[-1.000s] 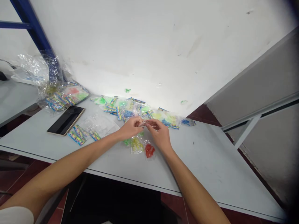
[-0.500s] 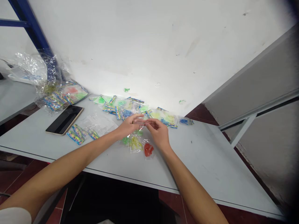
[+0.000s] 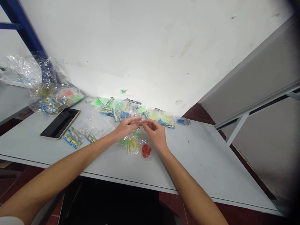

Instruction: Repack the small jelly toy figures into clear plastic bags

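My left hand and my right hand meet over the middle of the table, their fingers closed on a small clear plastic bag that the fingers mostly hide. Below them on the table lie a bag with a red item, a bag with yellow-green pieces and some green pieces. Behind the hands, along the wall, runs a row of clear bags with colourful labels, among them a bag with blue contents and one with yellow contents.
A phone lies at the left, beside loose colourful labels and flat clear bags. Large crinkled plastic and filled packets sit at the back left. The white wall borders the table.
The view has shifted slightly, so most things appear a little further left. My fingers have come closer together around the clear bag, which shows less than before.
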`<state>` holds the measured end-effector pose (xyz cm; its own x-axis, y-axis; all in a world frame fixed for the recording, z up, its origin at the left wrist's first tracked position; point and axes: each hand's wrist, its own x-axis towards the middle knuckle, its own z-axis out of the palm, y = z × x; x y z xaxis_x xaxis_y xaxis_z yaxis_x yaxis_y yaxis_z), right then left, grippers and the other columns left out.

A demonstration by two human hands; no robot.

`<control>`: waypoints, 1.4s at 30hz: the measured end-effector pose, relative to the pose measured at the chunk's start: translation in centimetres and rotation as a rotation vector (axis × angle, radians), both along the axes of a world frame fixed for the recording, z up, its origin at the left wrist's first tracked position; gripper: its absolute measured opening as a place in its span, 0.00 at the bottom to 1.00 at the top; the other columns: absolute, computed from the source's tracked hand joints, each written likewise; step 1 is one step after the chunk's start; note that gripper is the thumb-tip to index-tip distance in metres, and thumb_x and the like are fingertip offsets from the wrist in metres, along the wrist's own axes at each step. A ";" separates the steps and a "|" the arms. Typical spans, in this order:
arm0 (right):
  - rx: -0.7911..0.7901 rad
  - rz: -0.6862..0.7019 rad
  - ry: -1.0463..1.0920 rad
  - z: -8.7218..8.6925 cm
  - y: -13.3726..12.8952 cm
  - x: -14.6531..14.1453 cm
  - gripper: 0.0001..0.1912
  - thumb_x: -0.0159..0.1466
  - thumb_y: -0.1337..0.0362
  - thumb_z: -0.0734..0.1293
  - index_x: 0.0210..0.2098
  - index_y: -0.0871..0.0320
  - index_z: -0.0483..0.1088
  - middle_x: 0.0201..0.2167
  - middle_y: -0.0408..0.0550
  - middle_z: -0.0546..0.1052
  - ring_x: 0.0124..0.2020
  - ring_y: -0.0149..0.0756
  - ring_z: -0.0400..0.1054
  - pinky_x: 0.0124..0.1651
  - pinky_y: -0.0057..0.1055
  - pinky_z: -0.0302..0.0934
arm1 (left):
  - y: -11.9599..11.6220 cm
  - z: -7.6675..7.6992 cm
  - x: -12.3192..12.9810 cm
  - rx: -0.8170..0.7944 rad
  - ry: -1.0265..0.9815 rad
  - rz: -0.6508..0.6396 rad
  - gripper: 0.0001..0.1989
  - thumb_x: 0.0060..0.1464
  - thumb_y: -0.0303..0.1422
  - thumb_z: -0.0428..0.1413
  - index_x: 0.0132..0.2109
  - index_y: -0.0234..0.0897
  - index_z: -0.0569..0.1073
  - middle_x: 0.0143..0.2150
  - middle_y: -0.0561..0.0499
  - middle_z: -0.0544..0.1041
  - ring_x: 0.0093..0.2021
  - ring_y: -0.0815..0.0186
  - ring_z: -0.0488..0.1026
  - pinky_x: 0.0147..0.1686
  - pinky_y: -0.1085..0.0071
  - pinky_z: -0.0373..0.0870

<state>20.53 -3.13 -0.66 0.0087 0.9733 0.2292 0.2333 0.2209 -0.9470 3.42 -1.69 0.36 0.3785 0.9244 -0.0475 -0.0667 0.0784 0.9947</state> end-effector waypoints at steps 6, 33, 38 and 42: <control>0.009 -0.033 -0.029 -0.6 0.3 0.0 0.11 0.59 0.57 0.69 0.39 0.55 0.75 0.34 0.47 0.79 0.35 0.38 0.72 0.41 0.35 0.65 | 0.0 -0.1 0.4 0.020 -0.059 0.006 0.21 0.50 0.27 0.54 0.52 0.37 0.75 0.56 0.44 0.76 0.55 0.56 0.73 0.50 0.62 0.70; -0.065 0.057 0.171 0.5 -0.7 -0.6 0.09 0.60 0.55 0.69 0.32 0.53 0.74 0.41 0.46 0.81 0.47 0.42 0.74 0.53 0.40 0.66 | 1.0 -0.7 -1.2 0.583 0.720 0.476 0.25 0.63 0.52 0.45 0.32 0.38 0.73 0.24 0.53 0.73 0.28 0.65 0.68 0.31 0.70 0.57; -0.092 0.170 0.210 0.5 -0.8 -1.1 0.08 0.60 0.56 0.69 0.34 0.52 0.77 0.38 0.45 0.81 0.43 0.41 0.75 0.52 0.42 0.68 | 1.0 -0.5 -1.3 0.617 0.689 0.476 0.23 0.65 0.49 0.41 0.41 0.39 0.72 0.30 0.52 0.75 0.32 0.64 0.70 0.34 0.70 0.59; -0.112 0.193 0.153 0.4 -0.8 -1.2 0.10 0.60 0.56 0.69 0.37 0.50 0.79 0.40 0.45 0.81 0.46 0.42 0.75 0.54 0.43 0.66 | 1.5 -1.0 -1.5 0.595 0.668 0.426 0.23 0.66 0.49 0.39 0.49 0.38 0.70 0.35 0.50 0.76 0.39 0.61 0.72 0.41 0.68 0.63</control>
<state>19.31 -3.98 -0.26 -0.1533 0.9796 0.1299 0.0498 0.1389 -0.9891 1.92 -0.20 -0.61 0.0735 0.9195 0.3861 0.6158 -0.3464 0.7077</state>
